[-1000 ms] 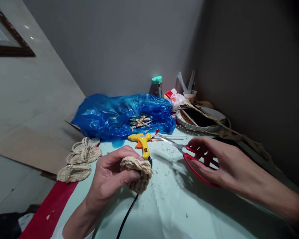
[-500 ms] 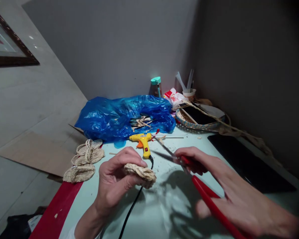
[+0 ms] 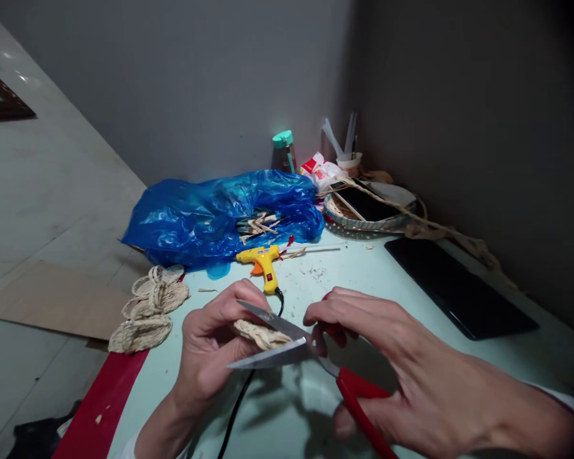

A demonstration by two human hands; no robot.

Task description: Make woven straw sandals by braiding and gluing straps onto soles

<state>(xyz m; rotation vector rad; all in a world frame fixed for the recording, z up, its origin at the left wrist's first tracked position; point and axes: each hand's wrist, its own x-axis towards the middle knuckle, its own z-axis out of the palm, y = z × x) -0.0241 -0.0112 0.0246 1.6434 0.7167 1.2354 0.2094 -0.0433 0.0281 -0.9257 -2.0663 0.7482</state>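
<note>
Between its thumb and fingers my left hand (image 3: 215, 341) pinches a braided straw piece (image 3: 263, 336), pale and thick. My right hand (image 3: 377, 344) grips red-handled scissors (image 3: 310, 344), thumb in one loop. Their blades are spread wide, one passing above the straw piece and the other below it. The fingers of my left hand partly hide the piece. Just beyond, a yellow glue gun (image 3: 263, 260) lies on the table with its black cord running toward me. Small woven straw slippers (image 3: 141, 333) sit at the table's left edge.
A blue plastic bag (image 3: 186, 220) with straw scraps lies at the back. Behind it stands a jar with a green lid (image 3: 283, 150). A round basket (image 3: 344, 220) holding a phone-like dark slab is at back right. A black flat panel (image 3: 459, 290) lies at right.
My right hand has brought the scissors left and down, so the opened blades now straddle the straw piece. My left hand still holds it. The whole view has shifted slightly.
</note>
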